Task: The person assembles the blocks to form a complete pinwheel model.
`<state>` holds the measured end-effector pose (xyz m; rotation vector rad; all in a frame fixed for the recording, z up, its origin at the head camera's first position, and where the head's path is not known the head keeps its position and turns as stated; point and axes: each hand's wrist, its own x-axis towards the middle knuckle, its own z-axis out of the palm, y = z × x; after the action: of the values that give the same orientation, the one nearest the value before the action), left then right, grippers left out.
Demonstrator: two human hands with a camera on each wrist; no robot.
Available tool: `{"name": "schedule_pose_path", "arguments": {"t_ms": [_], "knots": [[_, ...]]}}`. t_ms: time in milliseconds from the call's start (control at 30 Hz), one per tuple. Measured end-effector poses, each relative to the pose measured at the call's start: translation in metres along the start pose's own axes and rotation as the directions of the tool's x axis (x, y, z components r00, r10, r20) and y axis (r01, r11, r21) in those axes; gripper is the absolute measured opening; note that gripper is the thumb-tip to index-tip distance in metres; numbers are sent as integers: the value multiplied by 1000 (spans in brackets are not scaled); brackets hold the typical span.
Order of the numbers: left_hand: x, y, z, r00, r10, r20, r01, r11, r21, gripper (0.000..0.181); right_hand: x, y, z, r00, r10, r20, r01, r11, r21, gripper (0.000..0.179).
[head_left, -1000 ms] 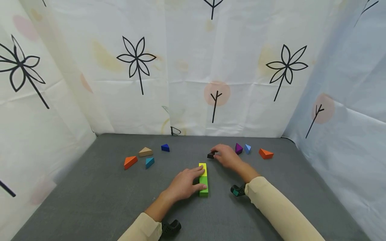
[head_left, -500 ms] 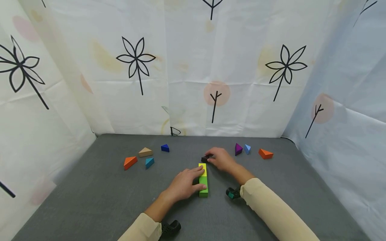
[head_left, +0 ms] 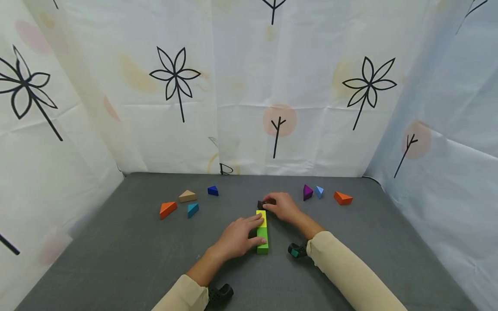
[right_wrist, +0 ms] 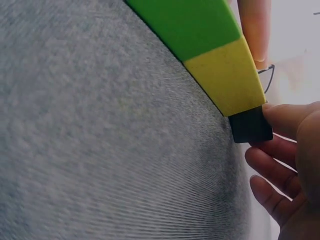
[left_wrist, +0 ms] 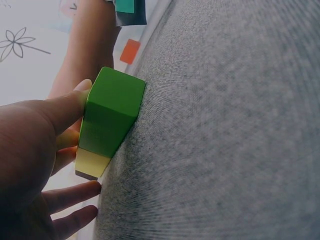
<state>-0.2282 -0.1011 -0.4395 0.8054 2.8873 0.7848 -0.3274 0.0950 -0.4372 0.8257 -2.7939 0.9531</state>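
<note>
In the head view a green block (head_left: 263,249) and a yellow block (head_left: 264,225) lie end to end on the grey table. My left hand (head_left: 235,238) rests on them from the left, its thumb on the green block and straight fingers over the yellow one. At the far end of the row, my right hand (head_left: 284,207) pinches a small black block (head_left: 260,205) between thumb and fingers. The right wrist view shows this black block (right_wrist: 250,126) right up against the yellow block's (right_wrist: 227,80) end, in line with it.
To the left lie an orange (head_left: 168,210), a wooden-coloured (head_left: 187,197), a light blue (head_left: 193,210) and a dark blue triangular block (head_left: 213,191). Back right are purple (head_left: 308,192), pale blue (head_left: 319,192) and orange ones (head_left: 343,198). A patterned white cloth (head_left: 249,86) walls the table.
My right hand has moved left and slightly nearer with the black block, bringing it to the far end of the yellow block. My left hand has stayed in place.
</note>
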Motion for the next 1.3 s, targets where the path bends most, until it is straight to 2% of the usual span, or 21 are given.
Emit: {"name": "schedule_pose_path", "arguments": {"t_ms": [233, 367, 567, 733, 1300], "knots": [[0, 1, -1, 1000, 7, -3, -7, 1000, 10, 62, -3, 0, 3, 999, 29, -14, -28, 996, 84, 15], [0, 1, -1, 1000, -2, 4, 2, 1000, 10, 62, -3, -2, 5, 997, 76, -7, -74, 987, 146, 15], [1, -1, -1, 1000, -5, 6, 5, 1000, 14, 62, 1, -6, 4, 984, 171, 56, -179, 961, 211, 15], [1, -1, -2, 1000, 3, 3, -3, 1000, 11, 63, 2, -10, 3, 971, 213, 108, -234, 941, 247, 14], [0, 1, -2, 1000, 3, 2, -3, 1000, 3, 63, 2, -11, 0, 961, 239, 142, -269, 927, 261, 17]]}}
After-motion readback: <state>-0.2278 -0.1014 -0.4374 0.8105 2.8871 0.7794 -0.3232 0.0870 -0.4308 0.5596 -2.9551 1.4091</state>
